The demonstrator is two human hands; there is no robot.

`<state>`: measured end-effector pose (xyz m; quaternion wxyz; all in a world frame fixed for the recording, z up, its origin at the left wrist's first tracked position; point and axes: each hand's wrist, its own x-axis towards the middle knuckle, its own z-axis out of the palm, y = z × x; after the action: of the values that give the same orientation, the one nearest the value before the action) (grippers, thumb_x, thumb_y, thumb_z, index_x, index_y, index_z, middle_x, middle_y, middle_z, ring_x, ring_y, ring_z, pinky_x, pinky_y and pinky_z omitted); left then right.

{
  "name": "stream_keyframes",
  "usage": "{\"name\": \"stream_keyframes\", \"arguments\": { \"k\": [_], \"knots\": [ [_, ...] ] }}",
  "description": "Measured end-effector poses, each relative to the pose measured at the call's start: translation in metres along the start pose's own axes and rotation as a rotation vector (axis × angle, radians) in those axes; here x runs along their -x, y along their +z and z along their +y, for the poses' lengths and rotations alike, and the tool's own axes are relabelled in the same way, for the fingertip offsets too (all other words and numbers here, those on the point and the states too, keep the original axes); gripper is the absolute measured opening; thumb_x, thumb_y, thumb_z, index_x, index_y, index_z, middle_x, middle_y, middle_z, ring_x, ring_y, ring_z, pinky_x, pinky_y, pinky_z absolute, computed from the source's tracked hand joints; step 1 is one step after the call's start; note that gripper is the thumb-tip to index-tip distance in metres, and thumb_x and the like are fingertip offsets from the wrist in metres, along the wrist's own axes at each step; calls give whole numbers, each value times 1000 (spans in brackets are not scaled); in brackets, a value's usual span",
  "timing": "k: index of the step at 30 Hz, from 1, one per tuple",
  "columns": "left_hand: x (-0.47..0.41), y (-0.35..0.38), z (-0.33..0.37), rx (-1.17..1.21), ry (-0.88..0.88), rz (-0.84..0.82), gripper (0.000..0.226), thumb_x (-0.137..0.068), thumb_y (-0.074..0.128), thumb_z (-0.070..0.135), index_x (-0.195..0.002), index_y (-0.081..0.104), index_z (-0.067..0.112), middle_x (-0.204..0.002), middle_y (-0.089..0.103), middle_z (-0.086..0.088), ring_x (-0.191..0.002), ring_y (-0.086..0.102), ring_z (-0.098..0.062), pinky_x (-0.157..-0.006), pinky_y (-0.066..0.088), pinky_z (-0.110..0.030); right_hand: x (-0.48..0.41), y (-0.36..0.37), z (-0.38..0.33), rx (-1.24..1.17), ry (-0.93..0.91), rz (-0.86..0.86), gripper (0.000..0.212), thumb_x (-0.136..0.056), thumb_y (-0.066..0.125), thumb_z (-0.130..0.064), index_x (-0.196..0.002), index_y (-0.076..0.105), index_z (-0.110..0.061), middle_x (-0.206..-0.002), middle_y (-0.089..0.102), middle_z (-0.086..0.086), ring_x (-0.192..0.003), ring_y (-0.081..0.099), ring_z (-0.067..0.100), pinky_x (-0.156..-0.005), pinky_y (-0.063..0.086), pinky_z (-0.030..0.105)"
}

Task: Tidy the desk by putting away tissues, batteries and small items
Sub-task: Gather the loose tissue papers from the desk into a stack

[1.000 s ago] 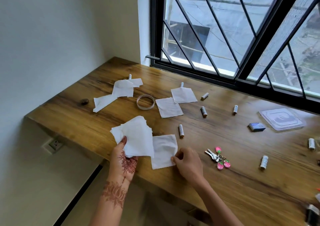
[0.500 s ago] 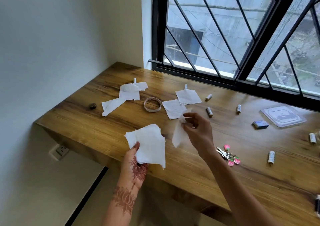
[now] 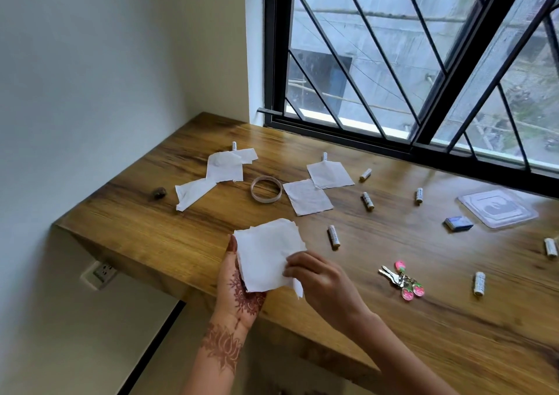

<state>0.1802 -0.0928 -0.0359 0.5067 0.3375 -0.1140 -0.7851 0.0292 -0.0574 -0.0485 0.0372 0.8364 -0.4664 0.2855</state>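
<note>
**Loose tissue joins the stack in hand**

Since half a second ago the right hand has carried its single tissue across and laid it against the tissues in hand, which the left hand supports from below with an open palm and the thumb at the upper left corner. Right fingertips are pinched closed on the stack's lower right edge, where a small flap hangs loose. All of this sits above the near edge of the worktop.

Much is not yet collected: two square tissues lie just right of a tape ring, and a ragged cluster of tissues lies to its left, apparently over the end of one battery. Other batteries are scattered about, the nearest battery just beyond the hands. Keys with pink charms lie to the right.

Risks, as I judge them: the sheets are thin and unevenly stacked, so a loose palm grip could let one slide off past the edge to the floor. Lifting the far tissues carelessly could set the batteries beneath them rolling.
</note>
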Motion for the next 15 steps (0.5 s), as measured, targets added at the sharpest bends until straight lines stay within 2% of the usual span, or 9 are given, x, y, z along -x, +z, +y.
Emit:
{"name": "stream_keyframes", "arguments": {
  "k": [2,5,9,12,15],
  "knots": [
    [-3,7,2,-42,0,40,31,-97,39,34,-104,60,13,-87,74,-10,-74,72,-26,-53,58,-35,-2,2,8,-10,27,-22,28,-61,81,2,-85,74,-10,-90,71,5,-86,69,17,-73,58,27],
    [-11,17,4,-198,-56,165,20,-95,47,25,-91,57,8,-83,67,-14,-73,64,-28,-44,56,-29,-9,0,18,-89,84,-24,30,-66,76,2,-93,72,-13,-97,70,4,-93,67,15,-78,57,25],
    [-26,18,11,-214,-82,214,18,-94,49,21,-89,58,5,-81,68,-14,-72,65,-28,-47,56,-29,-24,-3,49,-210,186,21,26,-76,55,-8,-98,68,-12,-102,68,3,-96,62,11,-83,52,17],
    [-37,20,17,-176,-41,210,14,-93,50,18,-92,60,8,-71,74,-8,-64,71,-24,-49,57,-33,-37,7,98,-187,315,20,21,-77,57,-4,-93,70,-10,-96,69,4,-89,64,16,-76,55,27],
    [-46,24,20,-148,-23,232,14,-93,51,18,-99,60,9,-88,71,-10,-82,66,-28,-51,57,-34,-48,21,147,-106,403,-90,15,-80,66,-4,-94,70,-5,-98,68,10,-90,64,25,-74,53,32]
  ]
}}
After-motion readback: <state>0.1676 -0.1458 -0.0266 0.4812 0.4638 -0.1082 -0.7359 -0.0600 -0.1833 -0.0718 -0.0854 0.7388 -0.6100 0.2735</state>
